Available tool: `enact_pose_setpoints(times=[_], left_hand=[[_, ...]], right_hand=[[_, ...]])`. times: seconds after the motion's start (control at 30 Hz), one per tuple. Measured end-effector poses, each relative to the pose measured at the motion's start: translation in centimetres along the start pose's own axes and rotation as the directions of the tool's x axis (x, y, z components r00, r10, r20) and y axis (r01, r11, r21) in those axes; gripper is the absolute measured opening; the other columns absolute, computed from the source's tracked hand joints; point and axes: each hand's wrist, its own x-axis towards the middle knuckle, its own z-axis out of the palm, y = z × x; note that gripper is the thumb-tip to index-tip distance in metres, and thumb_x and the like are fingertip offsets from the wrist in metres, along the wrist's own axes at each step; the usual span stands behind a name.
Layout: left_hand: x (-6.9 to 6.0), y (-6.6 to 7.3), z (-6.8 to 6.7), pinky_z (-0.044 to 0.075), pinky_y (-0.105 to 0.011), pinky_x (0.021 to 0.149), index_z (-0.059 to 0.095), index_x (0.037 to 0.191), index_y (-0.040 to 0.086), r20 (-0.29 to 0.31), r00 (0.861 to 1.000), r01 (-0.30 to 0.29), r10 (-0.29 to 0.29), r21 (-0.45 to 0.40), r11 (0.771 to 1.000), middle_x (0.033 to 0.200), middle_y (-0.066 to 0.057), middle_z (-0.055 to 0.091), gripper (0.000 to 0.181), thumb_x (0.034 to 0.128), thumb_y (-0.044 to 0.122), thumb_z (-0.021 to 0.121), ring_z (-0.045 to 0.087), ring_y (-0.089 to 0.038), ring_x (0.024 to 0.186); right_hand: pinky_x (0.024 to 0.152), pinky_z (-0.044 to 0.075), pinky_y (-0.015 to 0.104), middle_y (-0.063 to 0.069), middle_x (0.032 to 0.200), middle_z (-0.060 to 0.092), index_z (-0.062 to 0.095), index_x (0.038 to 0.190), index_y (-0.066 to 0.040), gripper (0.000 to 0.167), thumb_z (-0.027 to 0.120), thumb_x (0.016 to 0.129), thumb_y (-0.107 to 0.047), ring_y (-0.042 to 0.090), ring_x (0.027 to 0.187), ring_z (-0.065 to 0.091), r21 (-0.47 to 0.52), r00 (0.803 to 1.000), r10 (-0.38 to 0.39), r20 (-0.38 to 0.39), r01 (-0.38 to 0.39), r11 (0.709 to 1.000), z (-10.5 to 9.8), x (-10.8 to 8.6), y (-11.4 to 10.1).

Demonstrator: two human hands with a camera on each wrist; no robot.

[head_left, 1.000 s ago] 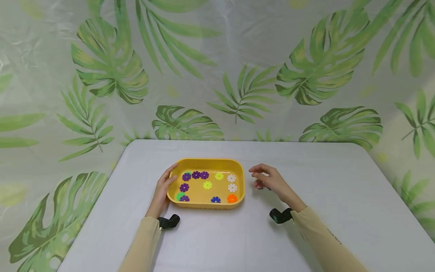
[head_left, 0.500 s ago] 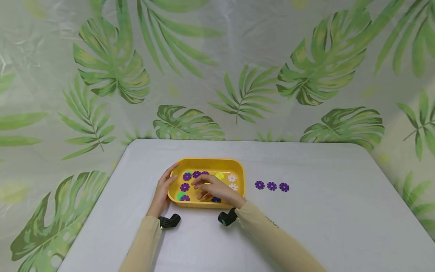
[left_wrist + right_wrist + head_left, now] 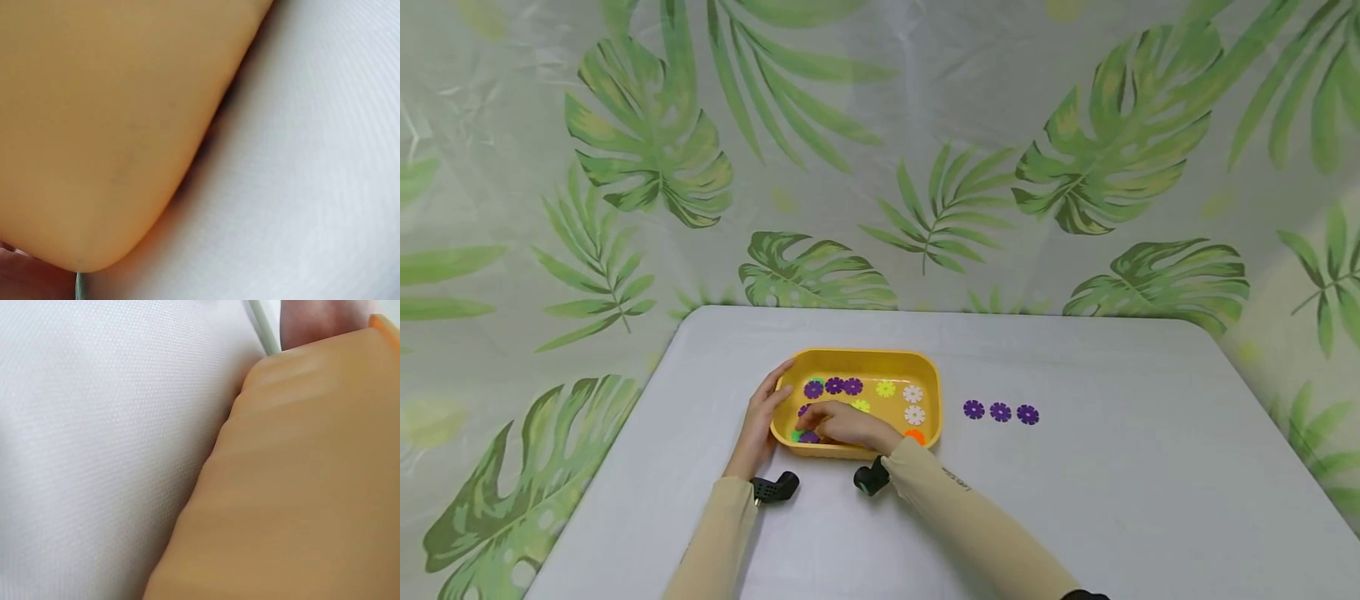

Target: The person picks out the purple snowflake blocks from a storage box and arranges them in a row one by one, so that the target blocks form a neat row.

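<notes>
In the head view a yellow tray [image 3: 865, 358] holds several notched, flower-shaped plastic discs. My left hand [image 3: 758, 425] grips its left end, with the thumb over the rim. Inside the tray, my right hand [image 3: 847, 423] reaches down at the front left with bent fingers. Its fingertips are at the purple discs there, partly covering one purple disc [image 3: 808, 437]; whether they pinch it is hidden. Both wrist views are mostly filled by the tray's outer wall [image 3: 112, 125] and white cloth, with only a sliver of hand at the edge.
Right of the tray, three purple discs [image 3: 1000, 412] lie in a row on the white-covered table [image 3: 1112, 483]. Inside it are also yellow discs [image 3: 886, 388], white discs [image 3: 913, 404] and an orange disc [image 3: 915, 437]. A leaf-patterned curtain [image 3: 925, 208] hangs behind the table.
My right hand has left the table right of the tray, uncovering three purple discs there. It has moved left into the tray and down to its front left. The left hand stays put.
</notes>
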Motion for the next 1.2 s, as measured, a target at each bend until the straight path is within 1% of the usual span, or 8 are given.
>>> enact_pose_setpoints(times=[0.23, 0.43, 0.53, 0.7, 1.0, 1.1, 1.13, 1.2], left_hand=[[0.0, 0.05, 0.1, 0.019, -0.033, 0.114, 0.042, 0.144, 0.012, -0.009, 1.0, -0.004, 0.004, 0.011, 1.0, 0.153, 0.003, 0.03, 0.043, 0.1012, 0.013, 0.044, 0.02, -0.012, 0.14], [-0.09, -0.07, -0.06, 0.019, -0.035, 0.114, 0.042, 0.145, 0.014, -0.014, 1.0, 0.008, -0.007, 0.033, 0.999, 0.154, 0.002, 0.028, 0.043, 0.1015, 0.014, 0.044, 0.019, -0.013, 0.141], [-0.11, -0.15, -0.12, 0.018, -0.034, 0.114, 0.042, 0.145, 0.013, -0.013, 1.0, 0.004, -0.004, 0.027, 1.0, 0.154, 0.002, 0.028, 0.043, 0.1014, 0.013, 0.044, 0.019, -0.013, 0.141], [-0.11, -0.13, -0.02, 0.018, -0.032, 0.114, 0.042, 0.144, 0.013, -0.014, 1.0, -0.003, 0.003, 0.012, 1.0, 0.153, 0.003, 0.03, 0.043, 0.1013, 0.013, 0.044, 0.02, -0.011, 0.14], [0.05, -0.04, 0.07, 0.02, -0.033, 0.114, 0.041, 0.145, 0.009, -0.005, 1.0, -0.008, 0.008, -0.005, 1.0, 0.153, 0.0, 0.029, 0.044, 0.1009, 0.011, 0.044, 0.022, -0.013, 0.14], [0.11, -0.05, 0.02, 0.019, -0.034, 0.114, 0.04, 0.145, 0.009, 0.0, 1.0, -0.011, 0.011, -0.003, 1.0, 0.153, -0.001, 0.029, 0.044, 0.1009, 0.011, 0.044, 0.02, -0.015, 0.141], [0.11, -0.06, 0.01, 0.019, -0.034, 0.114, 0.041, 0.145, 0.009, 0.0, 1.0, -0.01, 0.01, 0.002, 1.0, 0.153, -0.001, 0.029, 0.044, 0.1009, 0.011, 0.044, 0.02, -0.015, 0.141], [0.08, -0.06, 0.01, 0.019, -0.034, 0.114, 0.041, 0.145, 0.01, -0.002, 1.0, -0.008, 0.008, 0.008, 1.0, 0.153, -0.001, 0.029, 0.044, 0.101, 0.011, 0.044, 0.02, -0.015, 0.141]], right_hand=[[0.062, 0.035, 0.023, 0.003, 0.076, 0.054, 0.067, 0.103, -0.002, 0.022, 0.052, 0.088, 0.006, 0.014, 0.066, 0.045, -0.025, 0.997, 0.04, -0.062, -0.041, 0.999, 0.21, 0.0, 0.25], [0.055, 0.035, 0.022, 0.004, 0.078, 0.058, 0.068, 0.099, -0.002, 0.02, 0.054, 0.088, 0.005, 0.014, 0.061, 0.044, -0.003, 0.99, 0.066, -0.127, -0.067, 0.998, 0.24, -0.21, 0.3], [0.061, 0.039, 0.022, 0.005, 0.084, 0.06, 0.069, 0.1, -0.002, 0.02, 0.055, 0.087, 0.005, 0.014, 0.068, 0.048, -0.012, 0.991, 0.059, -0.124, -0.06, 0.998, 0.25, -0.11, 0.39], [0.084, 0.046, 0.028, 0.003, 0.098, 0.064, 0.069, 0.104, -0.003, 0.024, 0.058, 0.085, 0.007, 0.015, 0.086, 0.052, -0.062, 0.992, 0.029, -0.121, -0.037, 0.997, 0.29, 0.24, 0.57], [0.093, 0.044, 0.032, 0.0, 0.103, 0.065, 0.071, 0.102, -0.006, 0.025, 0.06, 0.084, 0.008, 0.016, 0.093, 0.053, -0.153, 0.993, 0.009, -0.115, -0.027, 0.988, 0.23, 0.61, 0.62], [0.091, 0.046, 0.032, 0.001, 0.1, 0.065, 0.071, 0.1, -0.005, 0.023, 0.062, 0.084, 0.008, 0.016, 0.091, 0.053, -0.156, 0.992, 0.013, -0.125, -0.032, 0.987, 0.23, 0.59, 0.6], [0.088, 0.046, 0.03, 0.001, 0.097, 0.064, 0.07, 0.099, -0.005, 0.022, 0.062, 0.084, 0.009, 0.015, 0.088, 0.053, -0.153, 0.991, 0.013, -0.13, -0.033, 0.988, 0.24, 0.57, 0.6], [0.074, 0.047, 0.025, 0.002, 0.089, 0.062, 0.069, 0.096, -0.003, 0.02, 0.06, 0.084, 0.01, 0.014, 0.077, 0.051, -0.124, 0.99, 0.022, -0.14, -0.039, 0.992, 0.26, 0.49, 0.63]])
